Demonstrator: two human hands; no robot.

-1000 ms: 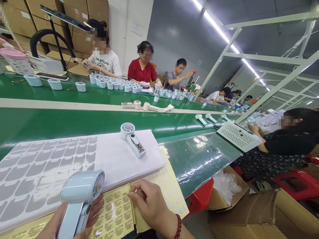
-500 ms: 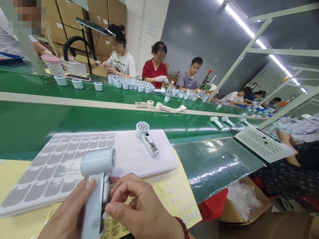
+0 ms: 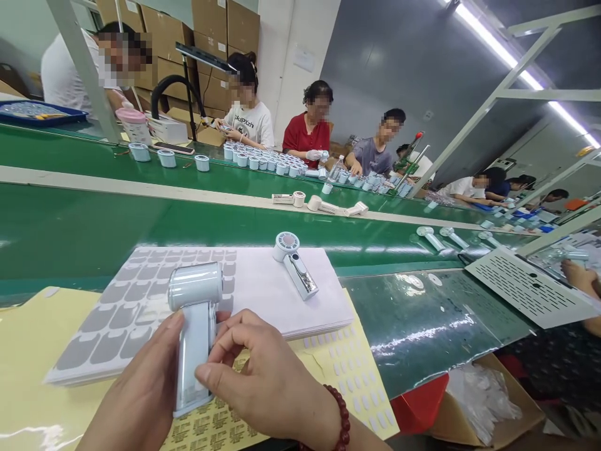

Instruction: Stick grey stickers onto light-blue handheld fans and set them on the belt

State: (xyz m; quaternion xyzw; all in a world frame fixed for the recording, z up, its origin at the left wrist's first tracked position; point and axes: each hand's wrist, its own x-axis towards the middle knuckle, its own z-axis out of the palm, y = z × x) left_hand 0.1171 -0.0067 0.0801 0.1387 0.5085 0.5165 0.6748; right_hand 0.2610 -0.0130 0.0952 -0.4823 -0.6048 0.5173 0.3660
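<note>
My left hand is wrapped round the handle of a pale blue handheld fan, held upright with its round head at the top. At the handle's right edge, my right hand is closed in a pinch, its thumb tip against the handle. What lies between those fingertips is hidden. Behind the fan lies a stack of white sheets with grey label shapes on its left part. Another pale blue handheld fan rests on that stack. Yellow label sheets stick out underneath.
Beyond the stack runs a green conveyor belt with white fans on its divider. Co-workers sit across it behind many pale blue fan heads. A slotted white panel stands at right, above a cardboard box of plastic bags.
The view has shifted, so the scene sits farther right. The held fan has turned, showing more of its handle's broad face and less of its right side. Both hands stay on it.
</note>
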